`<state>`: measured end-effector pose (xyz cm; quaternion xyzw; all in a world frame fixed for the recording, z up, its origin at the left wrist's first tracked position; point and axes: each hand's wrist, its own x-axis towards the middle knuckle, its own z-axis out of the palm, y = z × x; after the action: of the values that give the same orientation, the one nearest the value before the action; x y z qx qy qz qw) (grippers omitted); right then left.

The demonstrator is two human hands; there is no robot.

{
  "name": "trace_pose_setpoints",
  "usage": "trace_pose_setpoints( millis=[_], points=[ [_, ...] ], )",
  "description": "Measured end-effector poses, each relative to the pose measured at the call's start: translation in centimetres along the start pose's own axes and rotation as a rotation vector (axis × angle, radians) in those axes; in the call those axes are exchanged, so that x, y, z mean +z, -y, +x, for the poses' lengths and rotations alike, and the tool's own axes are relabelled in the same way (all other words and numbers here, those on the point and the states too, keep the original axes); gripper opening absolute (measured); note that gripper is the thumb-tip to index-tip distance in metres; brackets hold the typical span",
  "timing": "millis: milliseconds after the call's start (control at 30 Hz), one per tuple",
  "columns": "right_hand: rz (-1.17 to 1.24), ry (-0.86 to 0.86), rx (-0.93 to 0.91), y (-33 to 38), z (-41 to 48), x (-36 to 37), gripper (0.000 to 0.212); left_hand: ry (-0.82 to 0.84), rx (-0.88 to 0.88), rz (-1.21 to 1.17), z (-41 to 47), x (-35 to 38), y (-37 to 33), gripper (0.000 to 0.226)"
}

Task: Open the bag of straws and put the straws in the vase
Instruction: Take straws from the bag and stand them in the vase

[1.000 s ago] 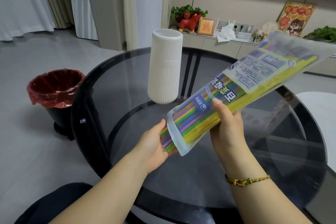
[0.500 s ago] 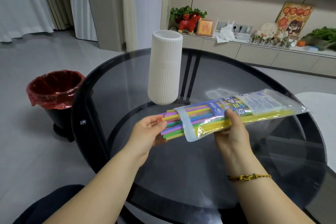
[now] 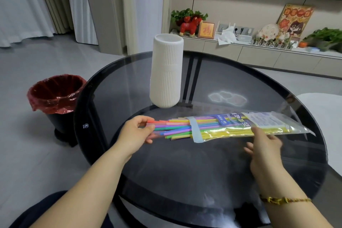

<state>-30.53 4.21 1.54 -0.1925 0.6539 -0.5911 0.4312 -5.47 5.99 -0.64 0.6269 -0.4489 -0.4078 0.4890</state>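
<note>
A clear plastic bag (image 3: pixel 259 126) with a blue label lies almost level above the round glass table (image 3: pixel 203 163). Its open mouth faces left, and a bundle of coloured straws (image 3: pixel 174 128) sticks out of it. My left hand (image 3: pixel 137 133) pinches the free ends of the straws. My right hand (image 3: pixel 264 144) holds the bag from below near its middle, thumb on the front edge. A tall white ribbed vase (image 3: pixel 166 70) stands upright on the table just behind the straws, its mouth open and its inside hidden.
A black bin with a red liner (image 3: pixel 55 94) stands on the floor left of the table. A low cabinet (image 3: pixel 259 55) with ornaments and plants runs along the far wall. A white seat edge (image 3: pixel 325 113) shows at the right.
The bag has dropped from a steep tilt to nearly level. My left hand has drawn the straws further out to the left, and my right hand has slid right along the bag.
</note>
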Motion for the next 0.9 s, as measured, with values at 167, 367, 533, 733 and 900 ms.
trace_pose_setpoints(
  millis=[167,367,533,733,900],
  points=[
    [-0.302,-0.184,-0.431,-0.1,-0.8,0.5,0.051,0.063,0.053,0.239,0.3,-0.8,-0.2,0.018],
    [-0.978,0.462,-1.096,-2.7,-2.3,3.6,0.043,0.152,0.285,0.871,0.0,-1.0,-1.3,0.044],
    [-1.207,0.639,-1.191,-3.9,-2.2,4.8,0.062,0.237,0.435,1.448,1.7,0.7,-2.3,0.042],
    [-1.340,0.624,-1.193,-3.9,-1.3,5.3,0.065,0.256,0.590,1.769,2.8,0.3,-2.3,0.023],
    [-1.348,0.607,-1.168,-3.8,-0.8,5.1,0.064,0.174,0.494,1.743,2.7,-2.4,-1.9,0.023]
  ],
)
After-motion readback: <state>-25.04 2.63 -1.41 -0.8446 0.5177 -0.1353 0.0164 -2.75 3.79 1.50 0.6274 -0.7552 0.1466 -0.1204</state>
